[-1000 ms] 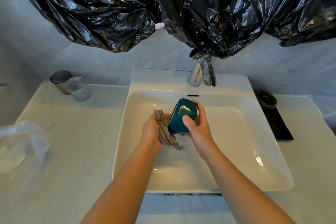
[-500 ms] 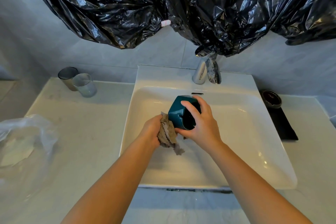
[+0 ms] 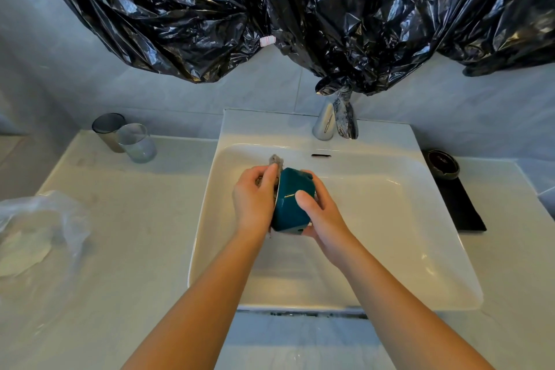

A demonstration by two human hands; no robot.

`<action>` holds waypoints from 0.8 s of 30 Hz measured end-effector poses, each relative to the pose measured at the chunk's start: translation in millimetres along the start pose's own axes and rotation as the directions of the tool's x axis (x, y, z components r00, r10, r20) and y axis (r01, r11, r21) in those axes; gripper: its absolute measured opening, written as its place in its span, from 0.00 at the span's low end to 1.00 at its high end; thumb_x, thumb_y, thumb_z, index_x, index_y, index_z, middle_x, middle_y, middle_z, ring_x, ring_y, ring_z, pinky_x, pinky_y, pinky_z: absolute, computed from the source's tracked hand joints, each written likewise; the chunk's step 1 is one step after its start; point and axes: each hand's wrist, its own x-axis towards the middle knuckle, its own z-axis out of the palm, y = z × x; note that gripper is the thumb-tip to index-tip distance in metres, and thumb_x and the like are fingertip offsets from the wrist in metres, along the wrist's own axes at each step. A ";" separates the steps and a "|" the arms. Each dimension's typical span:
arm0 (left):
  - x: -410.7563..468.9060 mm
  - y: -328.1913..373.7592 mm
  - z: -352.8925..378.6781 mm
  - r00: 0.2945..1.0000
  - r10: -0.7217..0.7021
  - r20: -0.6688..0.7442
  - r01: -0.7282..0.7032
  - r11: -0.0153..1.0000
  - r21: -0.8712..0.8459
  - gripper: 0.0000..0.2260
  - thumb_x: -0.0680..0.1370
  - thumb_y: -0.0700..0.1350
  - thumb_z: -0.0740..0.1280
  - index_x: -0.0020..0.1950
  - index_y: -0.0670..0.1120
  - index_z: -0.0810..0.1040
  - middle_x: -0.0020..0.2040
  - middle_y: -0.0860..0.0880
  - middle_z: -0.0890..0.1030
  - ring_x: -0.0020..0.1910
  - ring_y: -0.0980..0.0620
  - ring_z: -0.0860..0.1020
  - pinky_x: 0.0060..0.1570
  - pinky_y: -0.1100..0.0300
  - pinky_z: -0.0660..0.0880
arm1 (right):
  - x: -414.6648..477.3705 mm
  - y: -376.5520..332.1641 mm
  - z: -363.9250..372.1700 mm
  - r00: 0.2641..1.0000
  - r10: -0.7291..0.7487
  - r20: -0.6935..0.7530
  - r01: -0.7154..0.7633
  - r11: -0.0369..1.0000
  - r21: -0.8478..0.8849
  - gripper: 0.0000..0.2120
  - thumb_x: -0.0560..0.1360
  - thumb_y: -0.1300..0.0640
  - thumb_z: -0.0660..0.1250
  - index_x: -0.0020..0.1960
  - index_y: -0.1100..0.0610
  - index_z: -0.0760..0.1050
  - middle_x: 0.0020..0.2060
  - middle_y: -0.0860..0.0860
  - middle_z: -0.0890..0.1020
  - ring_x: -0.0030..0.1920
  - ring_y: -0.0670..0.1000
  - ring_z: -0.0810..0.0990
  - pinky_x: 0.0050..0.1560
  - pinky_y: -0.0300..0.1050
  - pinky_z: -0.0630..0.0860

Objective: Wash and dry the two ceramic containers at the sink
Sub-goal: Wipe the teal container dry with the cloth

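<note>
A teal ceramic container [image 3: 289,204] is held on its side above the white sink basin [image 3: 390,219], its mouth facing left. My right hand [image 3: 318,213] grips it from the right, thumb across its side. My left hand [image 3: 255,201] presses a grey-brown cloth [image 3: 274,161] against the container's open side; most of the cloth is hidden behind the hand and inside the container. A second dark round container [image 3: 444,164] sits on a black mat [image 3: 462,207] on the counter to the right of the sink.
A chrome tap [image 3: 333,120], partly wrapped in black plastic, stands behind the basin. Black bin bags [image 3: 300,9] hang over the wall above. Two glass tumblers [image 3: 126,138] stand at the back left of the counter, and a clear plastic bag [image 3: 39,228] lies at the left edge.
My right hand has turned the teal container so its mouth faces left. My left hand has moved the cloth up from below the container and pressed it into the open side.
</note>
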 end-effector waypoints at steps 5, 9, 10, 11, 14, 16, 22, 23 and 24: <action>-8.7 -2.5 -1.7 0.989 0.119 0.091 -0.123 0.991 0.050 0.14 0.82 0.49 0.58 0.47 0.46 0.82 0.42 0.49 0.81 0.43 0.50 0.79 0.45 0.49 0.78 | -2.2 2.9 -1.3 0.997 -0.017 -0.074 0.026 0.993 0.118 0.29 0.70 0.48 0.70 0.70 0.45 0.68 0.61 0.54 0.79 0.58 0.57 0.82 0.50 0.63 0.82; -14.4 -6.3 -6.0 0.963 0.219 0.157 -0.231 0.971 0.062 0.12 0.81 0.46 0.60 0.45 0.46 0.81 0.40 0.50 0.81 0.42 0.52 0.79 0.43 0.49 0.79 | -3.0 6.2 -0.2 0.994 0.000 -0.106 0.020 0.980 0.195 0.31 0.68 0.42 0.72 0.69 0.45 0.69 0.63 0.58 0.77 0.59 0.62 0.81 0.46 0.61 0.82; -15.6 -6.6 -7.7 0.952 0.247 0.182 -0.261 0.963 0.061 0.11 0.81 0.45 0.61 0.45 0.47 0.81 0.41 0.51 0.81 0.41 0.54 0.79 0.42 0.52 0.79 | -2.4 7.0 -0.9 0.995 0.008 -0.099 0.014 0.974 0.225 0.32 0.67 0.41 0.73 0.69 0.46 0.70 0.64 0.59 0.77 0.60 0.64 0.80 0.47 0.62 0.82; -16.9 -7.1 -9.9 0.934 0.287 0.212 -0.306 0.950 0.066 0.10 0.80 0.44 0.62 0.44 0.48 0.81 0.41 0.52 0.81 0.40 0.55 0.78 0.39 0.56 0.78 | -1.7 7.7 -1.8 0.996 0.022 -0.086 0.002 0.964 0.268 0.33 0.67 0.40 0.73 0.69 0.48 0.70 0.64 0.61 0.77 0.61 0.65 0.79 0.48 0.64 0.81; -14.0 -14.5 -21.2 0.836 0.458 0.302 -0.510 0.852 0.120 0.09 0.78 0.45 0.62 0.43 0.46 0.80 0.39 0.53 0.79 0.37 0.57 0.76 0.38 0.66 0.73 | -1.0 7.7 -4.3 0.995 0.094 -0.042 -0.066 0.895 0.441 0.40 0.68 0.38 0.73 0.72 0.56 0.68 0.65 0.65 0.77 0.62 0.66 0.79 0.50 0.62 0.80; -7.4 -16.4 -30.8 0.769 0.516 0.377 -0.607 0.774 0.180 0.10 0.77 0.46 0.62 0.42 0.44 0.81 0.39 0.53 0.78 0.39 0.58 0.75 0.40 0.68 0.72 | -2.0 5.7 -4.0 0.987 0.158 -0.016 -0.127 0.847 0.516 0.37 0.69 0.38 0.68 0.72 0.57 0.68 0.64 0.63 0.78 0.62 0.63 0.80 0.49 0.58 0.81; 20.9 -2.7 -63.9 0.822 0.533 0.201 -0.568 0.742 0.356 0.08 0.78 0.42 0.64 0.41 0.44 0.79 0.36 0.53 0.76 0.36 0.59 0.75 0.38 0.67 0.72 | -6.1 -5.5 4.2 0.976 0.209 0.063 -0.197 0.716 0.670 0.30 0.68 0.36 0.63 0.61 0.55 0.77 0.50 0.59 0.86 0.55 0.61 0.82 0.42 0.52 0.83; 26.8 -2.6 -73.3 0.846 0.521 0.109 -0.520 0.764 0.382 0.07 0.78 0.41 0.64 0.42 0.44 0.78 0.36 0.53 0.76 0.35 0.59 0.74 0.39 0.66 0.72 | -5.3 -7.8 3.2 0.976 0.207 0.062 -0.192 0.701 0.687 0.30 0.68 0.36 0.62 0.61 0.55 0.77 0.52 0.59 0.85 0.58 0.62 0.80 0.42 0.52 0.83; 33.5 -4.4 -83.5 0.859 0.512 0.020 -0.474 0.779 0.409 0.06 0.78 0.41 0.64 0.42 0.44 0.78 0.36 0.52 0.76 0.35 0.57 0.74 0.39 0.63 0.73 | -4.7 -10.4 2.5 0.976 0.210 0.064 -0.195 0.691 0.696 0.31 0.68 0.35 0.62 0.62 0.55 0.77 0.54 0.60 0.84 0.61 0.64 0.78 0.40 0.51 0.84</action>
